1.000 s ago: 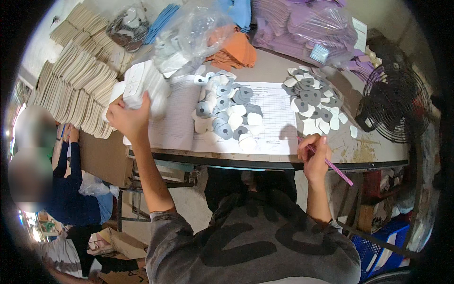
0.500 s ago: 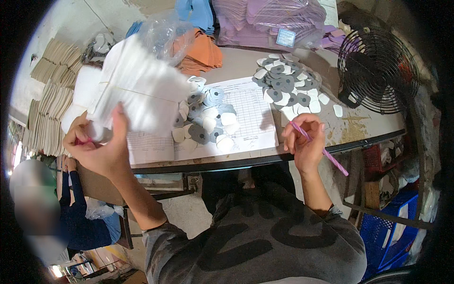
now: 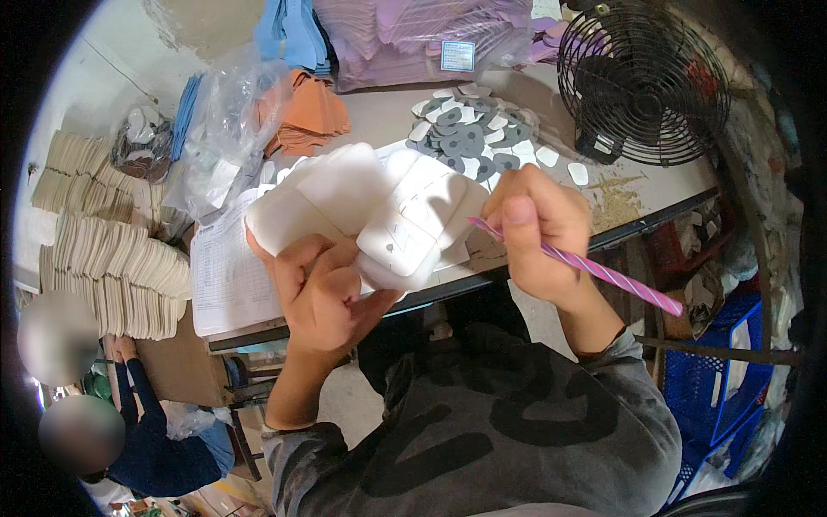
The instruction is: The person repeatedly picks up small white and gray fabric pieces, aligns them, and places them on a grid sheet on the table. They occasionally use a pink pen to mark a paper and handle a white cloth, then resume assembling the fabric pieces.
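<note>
A banded bundle of white, rounded foam-like sheets (image 3: 332, 194) is held over the front of the table. My left hand (image 3: 323, 297) grips it from below, its fingers curled at the near edge. Small dark marks show on the bundle's near end. In my right hand (image 3: 547, 228) is a pink striped pen (image 3: 624, 284), closed between thumb and fingers. Its tip points left toward the bundle; I cannot tell whether they touch. Beneath, a printed form (image 3: 228, 280) lies on the table, partly covered by the bundle and my left hand.
Grey and white cut pieces (image 3: 469, 138) are heaped beyond the bundle, near a black fan (image 3: 646, 95). Cream stacks (image 3: 121, 280) stand left. Orange pieces (image 3: 306, 112) and a wrapped purple bundle (image 3: 379, 39) lie at the back. A blue crate (image 3: 715, 388) stands lower right; people sit lower left.
My left hand has brought the white bundle rightward and turned its end toward me. My right hand has closed more around the pen and moved up, nearer the bundle. The view has shifted.
</note>
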The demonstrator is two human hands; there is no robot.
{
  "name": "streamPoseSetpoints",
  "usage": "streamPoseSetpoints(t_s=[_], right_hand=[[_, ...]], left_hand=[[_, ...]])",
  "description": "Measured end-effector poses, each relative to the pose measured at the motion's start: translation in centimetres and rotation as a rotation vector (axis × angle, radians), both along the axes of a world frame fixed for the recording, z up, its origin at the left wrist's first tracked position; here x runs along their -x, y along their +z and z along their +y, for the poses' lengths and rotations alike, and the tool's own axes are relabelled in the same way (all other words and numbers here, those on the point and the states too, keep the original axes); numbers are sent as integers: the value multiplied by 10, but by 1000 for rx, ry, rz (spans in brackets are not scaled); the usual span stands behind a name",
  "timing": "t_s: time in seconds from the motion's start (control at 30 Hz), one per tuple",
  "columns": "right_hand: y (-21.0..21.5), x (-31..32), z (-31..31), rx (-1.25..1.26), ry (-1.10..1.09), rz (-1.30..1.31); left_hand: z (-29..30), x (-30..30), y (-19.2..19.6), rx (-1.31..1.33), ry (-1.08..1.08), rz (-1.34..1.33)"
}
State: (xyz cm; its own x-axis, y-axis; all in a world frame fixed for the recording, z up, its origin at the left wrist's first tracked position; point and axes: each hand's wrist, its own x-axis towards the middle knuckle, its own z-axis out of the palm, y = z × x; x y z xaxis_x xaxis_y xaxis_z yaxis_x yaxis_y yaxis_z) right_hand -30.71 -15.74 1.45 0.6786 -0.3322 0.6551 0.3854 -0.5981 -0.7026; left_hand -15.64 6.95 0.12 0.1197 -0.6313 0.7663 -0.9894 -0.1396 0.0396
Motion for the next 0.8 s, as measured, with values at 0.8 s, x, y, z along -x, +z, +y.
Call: streamPoseSetpoints(t_s=[0.8], right_hand=[[10,-27,6,-18,-12,118]], left_hand=[[6,3,-13,49,25,22]])
